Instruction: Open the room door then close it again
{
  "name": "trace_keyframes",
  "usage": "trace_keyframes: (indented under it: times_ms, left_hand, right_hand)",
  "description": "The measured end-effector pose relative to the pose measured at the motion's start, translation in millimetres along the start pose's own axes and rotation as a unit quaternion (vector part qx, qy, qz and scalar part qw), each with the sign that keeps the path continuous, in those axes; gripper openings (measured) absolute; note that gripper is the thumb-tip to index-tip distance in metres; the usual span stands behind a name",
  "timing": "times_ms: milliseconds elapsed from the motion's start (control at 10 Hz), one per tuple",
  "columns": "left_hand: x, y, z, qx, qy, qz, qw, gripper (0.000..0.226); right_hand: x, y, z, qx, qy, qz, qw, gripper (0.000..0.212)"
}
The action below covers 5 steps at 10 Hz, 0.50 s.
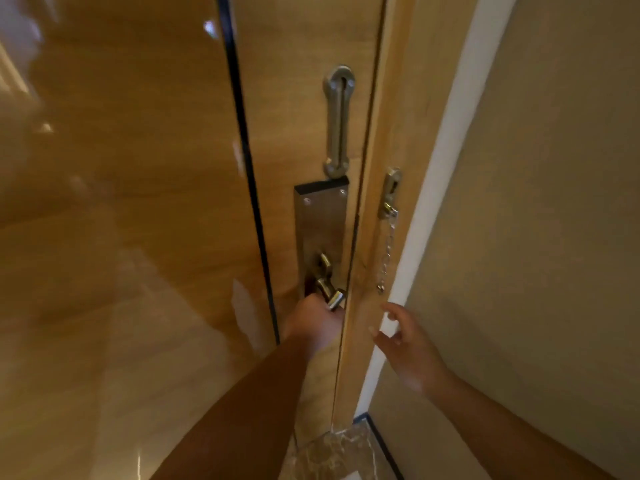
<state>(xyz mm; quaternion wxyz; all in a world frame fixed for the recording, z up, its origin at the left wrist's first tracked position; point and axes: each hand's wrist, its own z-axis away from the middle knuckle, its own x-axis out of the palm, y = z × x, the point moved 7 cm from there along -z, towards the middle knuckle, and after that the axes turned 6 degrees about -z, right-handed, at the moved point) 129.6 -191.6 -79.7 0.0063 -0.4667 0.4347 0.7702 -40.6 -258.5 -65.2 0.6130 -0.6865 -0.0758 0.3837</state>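
Observation:
A glossy wooden room door (pixel 298 109) fills the middle of the head view, its edge lying against the wooden frame (pixel 388 202). A steel lock plate (pixel 320 220) carries a metal lever handle (pixel 329 289). My left hand (pixel 317 322) is shut around that handle from below. My right hand (pixel 407 344) hovers open with fingers spread, just in front of the frame and the white trim (pixel 446 161), touching nothing that I can see. A slotted metal chain-guard track (pixel 339 123) is fixed to the door above the lock plate.
A security chain (pixel 388 251) hangs loose from its bracket on the frame. A beige wall (pixel 540 202) runs along the right. A glossy wooden panel (pixel 121 202) lies to the left. Marble floor (pixel 339 452) shows at the bottom.

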Motion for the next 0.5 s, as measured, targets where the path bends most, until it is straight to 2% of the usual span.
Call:
trace_keyframes:
  times_ms: [100,200,300,400,500]
  left_hand:
    - [-1.9,3.0,1.1,-0.006,0.017,-0.063,0.998,0.03]
    - [-16.1,9.1,4.6,0.026,0.002,-0.167,0.986,0.022]
    - [-41.0,28.2,24.2,0.079,0.016,-0.293,0.953,0.028]
    - [-53.9,38.6,72.0,0.11,0.046,-0.326,0.938,0.05]
    - [-52.9,48.8,137.0,0.138,0.096,-0.383,0.908,0.074]
  right_hand:
    - [-17.4,0.1,20.6,0.029,0.008,0.024,0.999,0.06]
    - [-46.4,-2.5,54.0,0.026,0.039,0.01,0.999,0.062]
    - [-73.1,1.8,101.5,0.03,0.022,0.018,0.999,0.064]
    - [-107.2,5.5,151.4,0.014,0.038,0.019,0.999,0.068]
    - [-138.3,8.9,190.2,-0.001,0.052,0.004,0.999,0.069]
